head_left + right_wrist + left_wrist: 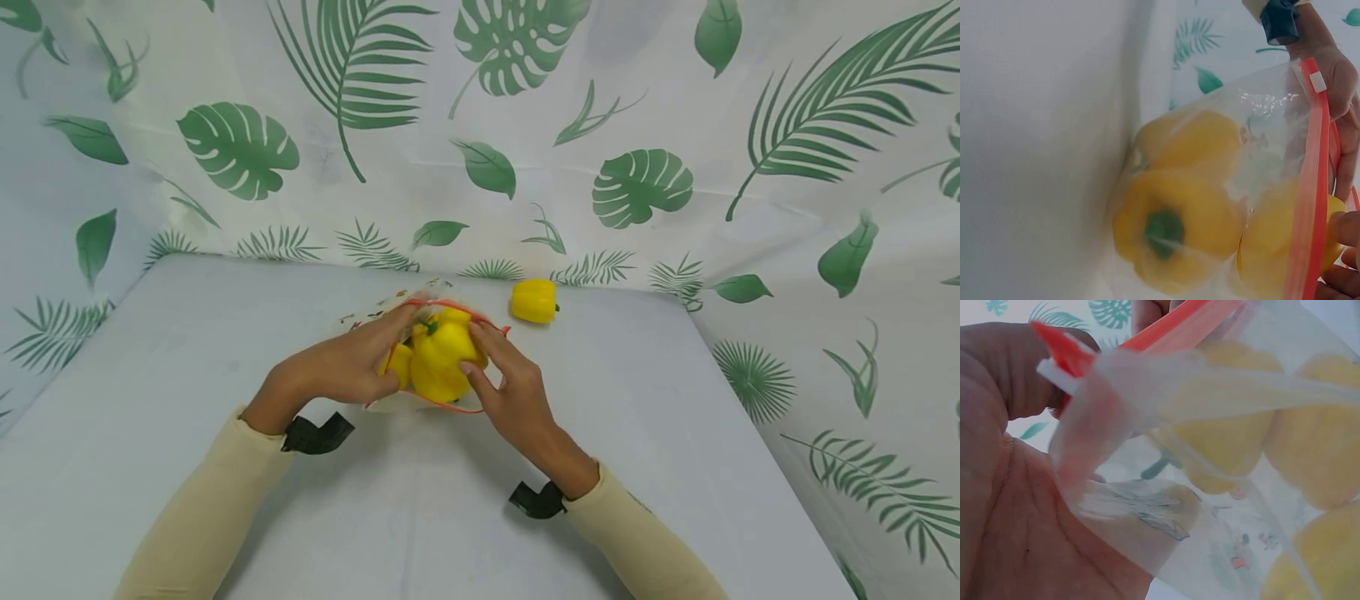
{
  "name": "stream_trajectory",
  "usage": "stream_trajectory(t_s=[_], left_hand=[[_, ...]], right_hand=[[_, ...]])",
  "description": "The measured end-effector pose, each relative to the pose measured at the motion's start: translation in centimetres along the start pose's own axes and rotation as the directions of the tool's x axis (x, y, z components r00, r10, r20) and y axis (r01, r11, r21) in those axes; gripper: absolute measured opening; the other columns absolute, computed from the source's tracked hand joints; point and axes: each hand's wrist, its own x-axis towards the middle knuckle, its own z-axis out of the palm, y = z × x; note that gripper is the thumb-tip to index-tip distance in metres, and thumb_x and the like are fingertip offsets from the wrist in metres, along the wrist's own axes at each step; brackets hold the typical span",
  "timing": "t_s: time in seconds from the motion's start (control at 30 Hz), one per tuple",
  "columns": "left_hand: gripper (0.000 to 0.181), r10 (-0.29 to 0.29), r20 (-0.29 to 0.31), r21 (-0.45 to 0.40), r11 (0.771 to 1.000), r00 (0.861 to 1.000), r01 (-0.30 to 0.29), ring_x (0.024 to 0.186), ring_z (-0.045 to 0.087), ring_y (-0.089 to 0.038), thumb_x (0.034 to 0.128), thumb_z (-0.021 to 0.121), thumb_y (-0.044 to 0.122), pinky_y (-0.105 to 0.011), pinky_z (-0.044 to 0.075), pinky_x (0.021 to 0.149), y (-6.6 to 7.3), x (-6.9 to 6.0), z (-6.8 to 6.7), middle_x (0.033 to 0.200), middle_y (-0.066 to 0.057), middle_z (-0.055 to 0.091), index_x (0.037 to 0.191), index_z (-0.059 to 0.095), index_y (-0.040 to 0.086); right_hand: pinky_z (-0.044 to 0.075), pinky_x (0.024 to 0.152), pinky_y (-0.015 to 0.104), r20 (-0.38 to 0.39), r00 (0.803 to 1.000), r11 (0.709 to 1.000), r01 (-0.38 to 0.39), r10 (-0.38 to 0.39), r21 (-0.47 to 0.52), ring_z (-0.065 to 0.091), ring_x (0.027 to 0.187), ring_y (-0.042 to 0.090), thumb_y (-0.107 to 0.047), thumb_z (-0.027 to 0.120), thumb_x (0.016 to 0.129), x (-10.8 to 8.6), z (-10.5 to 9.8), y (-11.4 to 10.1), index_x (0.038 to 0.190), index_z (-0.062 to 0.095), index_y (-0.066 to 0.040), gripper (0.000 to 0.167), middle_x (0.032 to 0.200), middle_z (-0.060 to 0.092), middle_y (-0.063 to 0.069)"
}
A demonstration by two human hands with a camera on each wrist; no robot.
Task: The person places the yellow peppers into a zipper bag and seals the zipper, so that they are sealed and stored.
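A clear zip bag (1272,119) with a red zip rim and a white slider (1317,81) lies on the table, its mouth spread wide. My left hand (333,364) grips the rim on the left, thumb low and fingers over the far edge. With thumb and fingers my right hand (521,396) holds a yellow bell pepper (441,371) in the mouth of the bag, partly inside it. More yellow bell peppers, one with its green stem facing the camera (1204,212), show through the film in the right wrist view. The left fingertips are partly hidden by the bag.
Another yellow bell pepper (534,302) lies on its side beyond the bag, to the right, near the table's far edge. The table (420,517) has a white cover. A leaf-printed curtain (420,192) hangs behind it and along the sides.
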Motion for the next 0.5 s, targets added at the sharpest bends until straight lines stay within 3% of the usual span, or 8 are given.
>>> stream_trajectory(t_s=[0.2,0.5], left_hand=[[0.088,-0.018,-0.005,0.006,1.0,1.0,0.018,0.135,0.031,-0.023,0.0772,0.055,0.001,-0.047,0.027,0.111,0.04,-0.02,-0.17,0.159,-0.009,0.016,0.154,0.013,0.007],[0.092,-0.001,-0.021,0.019,1.0,1.0,0.001,0.141,0.025,-0.025,0.0776,0.055,-0.001,-0.048,0.022,0.113,0.27,-0.26,-0.35,0.16,-0.01,0.013,0.155,0.006,0.005]], right_hand=[[0.039,0.103,0.034,-0.023,0.999,0.999,0.027,-0.026,0.031,0.048,0.129,0.025,0.003,0.068,0.085,0.11,-0.01,0.06,0.137,0.051,0.005,0.055,0.139,0.053,0.014],[0.041,0.101,0.036,-0.063,0.996,0.994,0.069,-0.064,0.08,0.051,0.127,0.029,0.009,0.067,0.085,0.26,-0.3,-0.4,0.133,0.055,0.007,0.05,0.136,0.055,0.015]])
